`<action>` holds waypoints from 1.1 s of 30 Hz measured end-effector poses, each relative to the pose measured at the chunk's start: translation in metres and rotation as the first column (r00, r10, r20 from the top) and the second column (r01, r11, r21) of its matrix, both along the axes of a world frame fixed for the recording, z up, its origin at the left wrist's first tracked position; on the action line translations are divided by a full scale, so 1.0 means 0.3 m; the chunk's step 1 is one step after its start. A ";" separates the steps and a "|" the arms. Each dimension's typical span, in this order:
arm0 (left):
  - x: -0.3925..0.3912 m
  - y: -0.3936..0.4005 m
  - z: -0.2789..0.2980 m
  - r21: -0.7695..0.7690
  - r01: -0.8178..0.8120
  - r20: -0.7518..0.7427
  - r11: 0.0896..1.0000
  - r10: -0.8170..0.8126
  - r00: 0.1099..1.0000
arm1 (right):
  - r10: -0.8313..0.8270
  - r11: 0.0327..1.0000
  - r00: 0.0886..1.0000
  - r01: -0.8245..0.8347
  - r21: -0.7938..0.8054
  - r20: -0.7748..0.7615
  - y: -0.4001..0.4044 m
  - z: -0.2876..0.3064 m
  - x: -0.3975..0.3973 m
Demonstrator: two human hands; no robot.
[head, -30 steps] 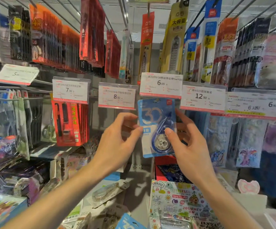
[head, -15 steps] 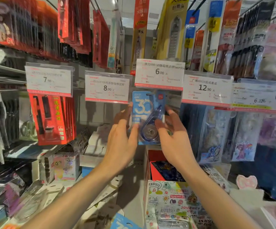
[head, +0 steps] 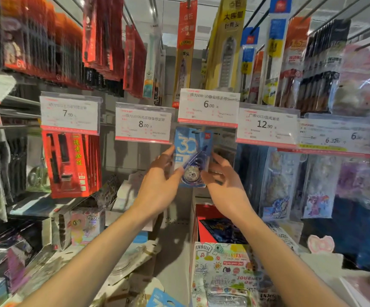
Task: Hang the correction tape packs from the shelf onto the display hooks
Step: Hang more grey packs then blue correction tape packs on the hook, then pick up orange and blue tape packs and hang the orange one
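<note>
A blue correction tape pack (head: 188, 149) marked "30" hangs upright just under the 6.00 price tag (head: 208, 107), its top edge level with the display hook behind that tag. My left hand (head: 157, 185) pinches the pack's left edge with thumb in front. My right hand (head: 226, 185) holds its right edge, fingers reaching behind. Another blue pack (head: 162, 300) lies on the shelf at the bottom, with clear-fronted packs (head: 131, 260) nearby.
Price tags 7.90 (head: 68, 114), 8.00 (head: 144, 124) and 12.90 (head: 266, 125) flank the hook. Red packs (head: 68, 165) hang at left, pastel packs (head: 317, 185) at right. A patterned box (head: 226, 269) and a red box (head: 206, 227) stand below.
Both hands have carried the blue pack away from me and up, from in front of the tags to right beneath the 6.00 tag. The view has shifted slightly.
</note>
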State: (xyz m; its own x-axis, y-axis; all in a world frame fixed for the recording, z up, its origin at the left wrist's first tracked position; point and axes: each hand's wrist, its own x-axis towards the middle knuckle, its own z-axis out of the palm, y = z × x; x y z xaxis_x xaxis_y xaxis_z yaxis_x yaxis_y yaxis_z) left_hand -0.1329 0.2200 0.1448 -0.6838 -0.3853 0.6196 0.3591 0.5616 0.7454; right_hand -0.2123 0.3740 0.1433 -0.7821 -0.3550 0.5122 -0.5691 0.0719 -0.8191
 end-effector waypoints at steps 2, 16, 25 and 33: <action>0.034 0.008 0.003 -0.002 -0.044 -0.024 0.999 0.044 0.999 | -0.021 1.000 0.999 0.020 -0.019 -0.044 0.046 0.005 0.014; 0.372 0.164 -0.083 0.295 0.070 -0.154 0.953 -0.025 0.988 | 0.218 0.948 0.963 -0.171 -0.267 0.156 0.321 -0.095 0.264; 0.520 0.033 -0.198 0.393 0.077 -0.147 0.916 -0.021 0.989 | 0.192 0.960 0.960 -0.141 -0.242 0.203 0.237 -0.169 0.412; 0.679 -0.332 -0.288 0.409 0.101 -0.088 0.907 -0.071 0.994 | 0.124 0.968 0.958 -0.059 -0.244 0.260 -0.065 -0.242 0.576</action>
State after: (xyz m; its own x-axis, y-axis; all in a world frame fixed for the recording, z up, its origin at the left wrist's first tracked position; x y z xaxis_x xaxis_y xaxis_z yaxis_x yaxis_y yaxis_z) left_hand 0.0708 0.1205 0.0583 -0.6867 -0.5581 0.4658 0.4516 0.1745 0.8750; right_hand -0.0396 0.3546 0.0706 -0.8725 -0.3281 0.3621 -0.3185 -0.1800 -0.9307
